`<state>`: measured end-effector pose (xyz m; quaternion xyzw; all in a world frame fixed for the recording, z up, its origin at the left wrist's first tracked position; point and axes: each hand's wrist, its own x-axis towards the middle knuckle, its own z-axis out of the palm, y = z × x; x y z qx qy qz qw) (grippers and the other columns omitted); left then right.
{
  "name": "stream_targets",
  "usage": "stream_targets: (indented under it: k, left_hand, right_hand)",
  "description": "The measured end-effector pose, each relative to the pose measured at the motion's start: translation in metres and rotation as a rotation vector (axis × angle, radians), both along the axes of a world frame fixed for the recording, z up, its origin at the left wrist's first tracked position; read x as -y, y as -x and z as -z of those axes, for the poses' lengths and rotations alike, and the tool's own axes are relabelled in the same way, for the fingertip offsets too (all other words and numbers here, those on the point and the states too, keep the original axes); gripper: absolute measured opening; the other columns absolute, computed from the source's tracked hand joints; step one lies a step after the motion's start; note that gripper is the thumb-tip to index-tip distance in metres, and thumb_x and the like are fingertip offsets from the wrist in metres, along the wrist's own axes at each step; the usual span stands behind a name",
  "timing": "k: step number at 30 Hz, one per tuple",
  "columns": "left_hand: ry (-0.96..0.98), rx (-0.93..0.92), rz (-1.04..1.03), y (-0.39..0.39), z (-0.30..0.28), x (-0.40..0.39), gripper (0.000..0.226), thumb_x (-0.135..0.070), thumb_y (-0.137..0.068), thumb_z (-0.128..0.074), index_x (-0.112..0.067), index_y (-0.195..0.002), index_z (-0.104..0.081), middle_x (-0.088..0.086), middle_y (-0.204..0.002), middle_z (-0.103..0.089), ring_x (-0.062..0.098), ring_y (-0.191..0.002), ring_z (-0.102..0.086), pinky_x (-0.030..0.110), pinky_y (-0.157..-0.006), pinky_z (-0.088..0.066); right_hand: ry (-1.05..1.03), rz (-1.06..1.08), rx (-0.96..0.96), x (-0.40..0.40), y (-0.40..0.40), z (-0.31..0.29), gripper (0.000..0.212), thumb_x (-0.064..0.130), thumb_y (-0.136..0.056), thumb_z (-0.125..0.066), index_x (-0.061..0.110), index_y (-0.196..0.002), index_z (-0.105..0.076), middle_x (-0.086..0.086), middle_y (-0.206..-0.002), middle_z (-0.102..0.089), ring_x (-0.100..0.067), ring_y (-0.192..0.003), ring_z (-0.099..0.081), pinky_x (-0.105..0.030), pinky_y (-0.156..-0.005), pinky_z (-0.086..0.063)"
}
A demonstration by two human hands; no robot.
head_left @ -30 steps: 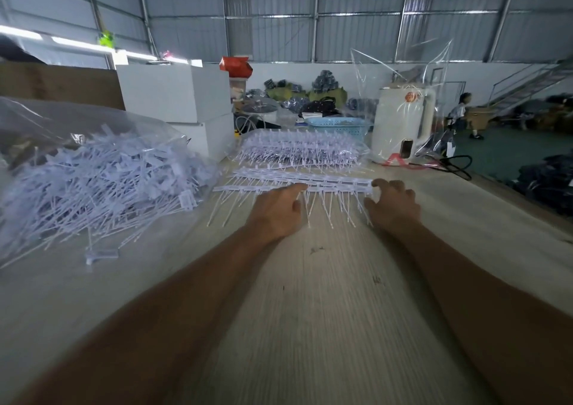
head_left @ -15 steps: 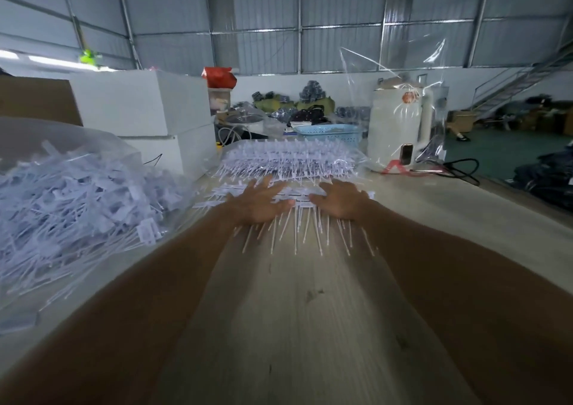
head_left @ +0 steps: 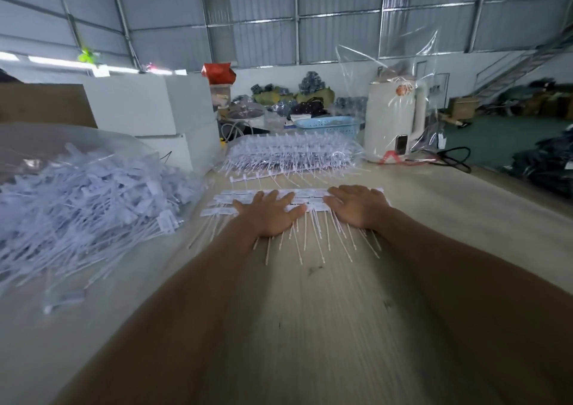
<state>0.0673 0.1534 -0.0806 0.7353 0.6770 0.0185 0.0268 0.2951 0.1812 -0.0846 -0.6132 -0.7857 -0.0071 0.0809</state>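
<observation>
Okay, both hands are palm-down on a batch of white tie strips (head_left: 310, 194) in the middle of the worktop (head_left: 310, 327), toward its far edge. The left hand (head_left: 269, 215) lies flat with fingers straight and a bit spread, thumb out toward the right. The right hand (head_left: 356, 207) is also flat, fingers straight and close together. Neither hand curls round anything; it is pressing, not gripping.

The strips lie in a few overlapping rows, with the rectangular tag heads on the far side and the thin tails pointing back at the person. Some tails fan out crooked past the wrists.

Handling looks like this:
- The plastic is very light and thin.
- The tails are bendy and likely to snag each other.
- The surface looks smooth, so rows probably slide over one another.
- The best hold is probably along the band of tag heads, one hand at each end; lifted by the tails, the strips would sag.

A loose heap (head_left: 86, 200) of the same ties sits in clear plastic at the left edge. A neat stack (head_left: 291, 156) lies at the far edge, just beyond the batch. White boxes (head_left: 148, 103) stand at the far left, and a blue basket (head_left: 325, 125) sits behind the stack. A bagged white kettle (head_left: 393, 119) is near the far right corner.
</observation>
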Motion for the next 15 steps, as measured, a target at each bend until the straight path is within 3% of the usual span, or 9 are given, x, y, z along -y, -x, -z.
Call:
stream_targets:
  k: [11, 15]
  left_hand:
    - [-0.025, -0.029, -0.017, -0.011, 0.006, 0.12, 0.083, -0.09, -0.079, -0.001, -0.052, -0.153, 0.0, -0.009, -0.168, 0.002, 0.028, -0.155, 0.002, 0.078, -0.108, 0.005]
    - [-0.025, -0.027, 0.008, -0.012, 0.004, 0.143, 0.07, -0.083, -0.088, -0.006, -0.055, -0.152, 0.001, -0.005, -0.169, 0.001, 0.029, -0.155, 0.001, 0.075, -0.11, 0.003]
  right_hand:
    - [-0.044, -0.075, -0.008, 0.115, -0.015, 0.005, 0.056, 0.058, -0.104, -0.018, 0.034, -0.153, -0.031, 0.007, -0.16, -0.032, -0.02, -0.148, -0.028, -0.048, -0.119, -0.02]
    - [-0.125, -0.089, 0.002, 0.139, -0.013, 0.006, 0.054, 0.054, -0.105, -0.023, 0.03, -0.151, -0.037, 0.004, -0.153, -0.041, -0.021, -0.142, -0.036, -0.05, -0.114, -0.028]
